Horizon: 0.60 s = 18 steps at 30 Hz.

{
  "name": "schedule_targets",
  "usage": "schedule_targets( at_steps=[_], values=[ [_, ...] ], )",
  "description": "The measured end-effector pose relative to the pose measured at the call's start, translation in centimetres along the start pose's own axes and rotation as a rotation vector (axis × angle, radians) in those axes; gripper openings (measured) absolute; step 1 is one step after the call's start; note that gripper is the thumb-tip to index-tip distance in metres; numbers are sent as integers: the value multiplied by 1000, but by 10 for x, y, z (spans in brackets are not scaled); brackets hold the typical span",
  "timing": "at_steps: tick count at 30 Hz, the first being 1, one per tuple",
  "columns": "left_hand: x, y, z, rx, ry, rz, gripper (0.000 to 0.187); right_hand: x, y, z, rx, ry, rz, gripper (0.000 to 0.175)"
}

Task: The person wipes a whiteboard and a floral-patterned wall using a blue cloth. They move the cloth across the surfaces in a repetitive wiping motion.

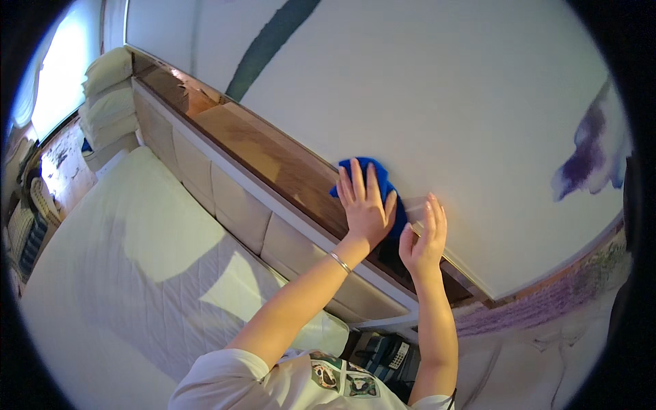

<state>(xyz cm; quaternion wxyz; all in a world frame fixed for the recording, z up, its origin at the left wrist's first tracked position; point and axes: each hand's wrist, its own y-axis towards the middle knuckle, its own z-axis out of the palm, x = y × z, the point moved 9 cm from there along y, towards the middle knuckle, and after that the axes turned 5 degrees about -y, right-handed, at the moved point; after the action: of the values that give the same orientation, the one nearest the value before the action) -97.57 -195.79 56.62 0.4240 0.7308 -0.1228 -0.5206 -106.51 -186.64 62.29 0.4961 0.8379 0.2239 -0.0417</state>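
Note:
My left hand (366, 205), with a silver bangle at its wrist, lies spread flat on a blue cloth (379, 174). The cloth is pressed against the white wall panel (461, 128), just above the wooden ledge (271, 154) behind the headboard. To the right, my right hand (426, 238) is raised beside the panel's lower edge, fingers upright and thumb apart, with nothing seen in it. Part of the cloth is hidden under my left palm and fingers.
The padded beige headboard (241, 225) runs diagonally below the ledge. A bed with a white quilted cover (154, 297) fills the lower left. Stacked pillows (110, 95) stand at its far end. A shelf by my body holds a remote control (398, 355).

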Motion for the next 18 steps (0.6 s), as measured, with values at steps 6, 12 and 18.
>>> schedule_targets(
  at_steps=[6, 12, 18],
  values=[
    [94, 69, -47, -173, 99, -207, 61, 42, 46, 60, 170, -5, -131, 56],
    [159, 114, -76, -179, 85, -239, 61, 72, 66, 106, 361, -196, -240, 63],
    [219, 154, -112, -299, -35, -356, 59, 73, 64, 113, 402, -227, -241, 67]
  ],
)
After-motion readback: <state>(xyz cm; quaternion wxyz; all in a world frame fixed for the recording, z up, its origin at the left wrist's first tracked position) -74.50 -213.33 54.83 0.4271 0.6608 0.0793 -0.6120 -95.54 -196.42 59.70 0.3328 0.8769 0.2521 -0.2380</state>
